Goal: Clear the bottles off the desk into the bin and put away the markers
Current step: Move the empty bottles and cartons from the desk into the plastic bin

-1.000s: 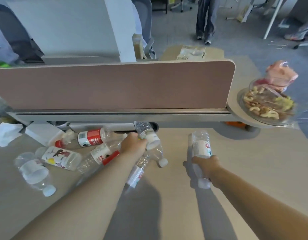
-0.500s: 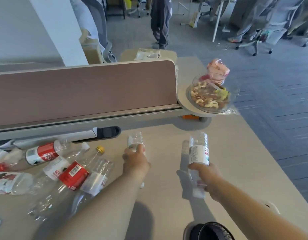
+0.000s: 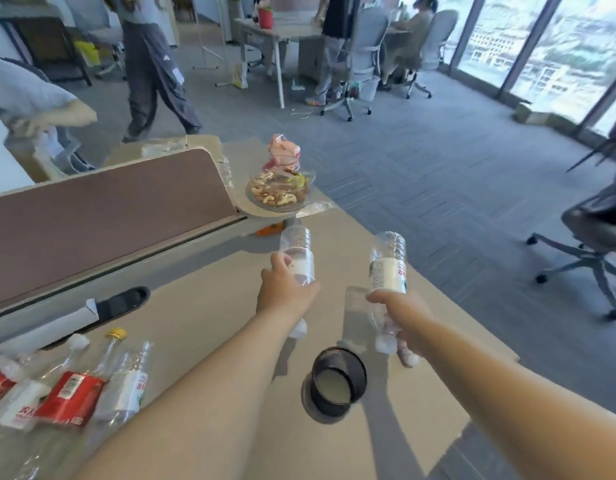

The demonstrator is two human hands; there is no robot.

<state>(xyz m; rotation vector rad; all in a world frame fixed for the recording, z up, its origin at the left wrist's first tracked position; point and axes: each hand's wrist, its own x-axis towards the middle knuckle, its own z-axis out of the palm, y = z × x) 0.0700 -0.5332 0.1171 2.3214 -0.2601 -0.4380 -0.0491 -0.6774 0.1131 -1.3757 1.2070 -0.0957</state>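
My left hand [image 3: 285, 292] grips a clear plastic bottle [image 3: 297, 252] with a white label, held above the middle of the desk with its cap end down. My right hand [image 3: 401, 315] holds a second clear bottle [image 3: 388, 268], also cap down, near the desk's right edge. Several empty bottles, two with red labels [image 3: 69, 398], lie in a heap at the lower left of the desk. A black mesh cup [image 3: 334, 379] stands on the desk between my forearms. No markers or bin are in view.
A brown partition panel [image 3: 102, 216] runs along the desk's far side. A glass bowl of nuts [image 3: 280, 194] with a pink packet sits on a round shelf at its end. Office chairs, another table and people stand on the grey carpet beyond.
Both hands have lifted their bottles and swung them right, towards the desk's right edge. My view has turned right, so the bottle heap has slid to the lower left and the room has come into sight.
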